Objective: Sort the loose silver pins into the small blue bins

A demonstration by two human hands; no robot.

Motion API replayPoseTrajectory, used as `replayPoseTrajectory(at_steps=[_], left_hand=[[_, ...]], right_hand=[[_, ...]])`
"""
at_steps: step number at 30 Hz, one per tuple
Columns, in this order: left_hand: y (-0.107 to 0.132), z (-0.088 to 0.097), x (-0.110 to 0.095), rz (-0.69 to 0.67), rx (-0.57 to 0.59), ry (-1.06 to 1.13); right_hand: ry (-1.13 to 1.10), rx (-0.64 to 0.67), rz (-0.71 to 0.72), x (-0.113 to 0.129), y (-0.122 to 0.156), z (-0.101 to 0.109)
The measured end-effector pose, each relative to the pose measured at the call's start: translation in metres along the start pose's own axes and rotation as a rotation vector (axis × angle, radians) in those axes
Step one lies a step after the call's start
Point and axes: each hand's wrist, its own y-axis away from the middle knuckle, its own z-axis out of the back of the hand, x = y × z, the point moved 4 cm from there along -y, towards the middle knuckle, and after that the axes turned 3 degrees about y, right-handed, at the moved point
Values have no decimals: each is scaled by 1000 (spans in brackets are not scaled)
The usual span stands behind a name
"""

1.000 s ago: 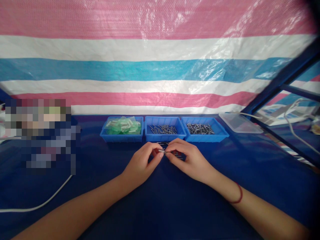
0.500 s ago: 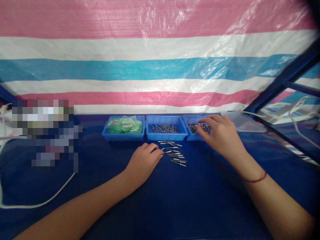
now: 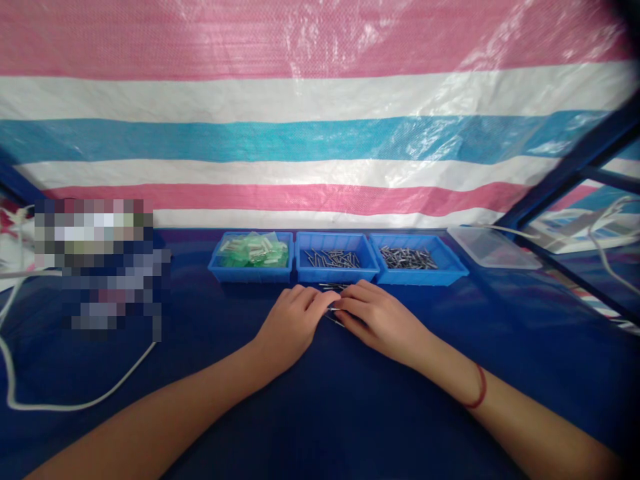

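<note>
Fingertips meet over a dark blue tabletop (image 3: 320, 413), where a person's right hand (image 3: 385, 323) pinches a slim metal piece (image 3: 331, 309) just in front of the middle blue bin (image 3: 336, 274). The left hand (image 3: 293, 321) curls in from the other side, its thumb over the work; whether it grips the piece too, one cannot tell, as its fingertips are hidden. Loose metal pieces (image 3: 330, 286) lie beneath and behind the fingers, near the bin's front wall. Work this small likely calls for a light pinch, the piece kept level and in sight between the two thumbs, and both hands held low, so that a slip drops it onto the table without scattering the others
</note>
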Motion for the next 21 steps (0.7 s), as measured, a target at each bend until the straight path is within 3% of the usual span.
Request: replayPoseTrajectory(at_steps=[4, 8, 11, 21], left_hand=[[0, 6, 1, 36, -108, 286], [0, 6, 8, 191, -209, 744], [0, 4, 12, 302, -251, 935], [1, 3, 17, 374, -214, 898]], right_hand=[[-111, -78, -54, 2, 0, 6], [-345, -138, -147, 5, 0, 9], [-474, -132, -176, 7, -1, 7], [-556, -113, -200, 10, -4, 5]])
